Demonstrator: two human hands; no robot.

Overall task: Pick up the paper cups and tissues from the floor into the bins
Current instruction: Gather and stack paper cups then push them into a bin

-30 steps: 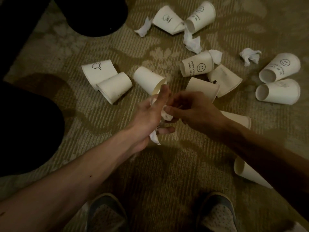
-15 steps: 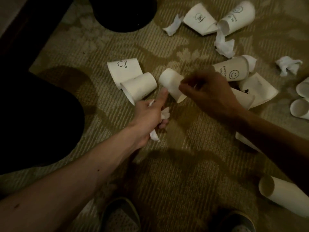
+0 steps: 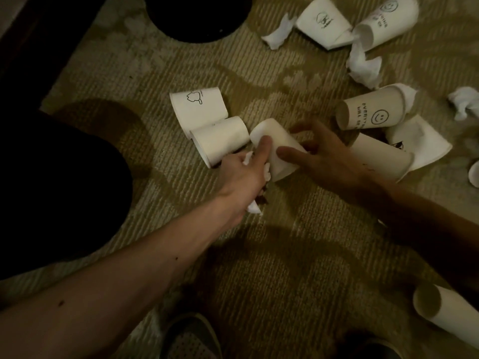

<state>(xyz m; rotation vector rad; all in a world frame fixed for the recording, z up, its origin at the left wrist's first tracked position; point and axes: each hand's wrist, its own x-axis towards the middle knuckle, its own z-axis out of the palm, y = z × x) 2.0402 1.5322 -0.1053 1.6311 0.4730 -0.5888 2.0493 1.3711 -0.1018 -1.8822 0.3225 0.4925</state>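
Checker: Bins first, from the left?
Annotator: Black bin point(image 3: 57, 193) by the left edge of the carpet point(image 3: 155, 73), rounded, cut off, too dark for detail. Second black bin point(image 3: 197, 19) at the far edge, only an arc showing. Carpet ribbed, olive, with pale swirls.
Checker: Cups beside them?
Annotator: Flattened cup point(image 3: 197, 110), small line drawing on it. Touching it, plain cup point(image 3: 220, 141) on its side, mouth toward near-left.
Checker: Hands?
Annotator: Left hand point(image 3: 241, 177) curled round a crumpled tissue wad point(image 3: 252, 208), white bits poking out both ends. Its index finger point(image 3: 261, 149) is straight, tip on the centre cup point(image 3: 274, 151). That cup lies on its side mid-carpet. Smooth white paper, tapered. Long axis far-left to near-right, base far-left, mouth near-right. Right hand point(image 3: 329, 161) has fingers spread wide over it, thumb point(image 3: 287, 154) on its wall. Far fingertips blurred, can't tell contact.
Checker: Right side?
Annotator: Smiley cup point(image 3: 370, 112) on its side, mouth left, tissue at its base. Hidden cup point(image 3: 381, 156) partly under the right wrist. Loose tissue point(image 3: 363, 66) toward the far-right corner. Corner cup point(image 3: 445, 314) at near-right, mouth left, cut off.
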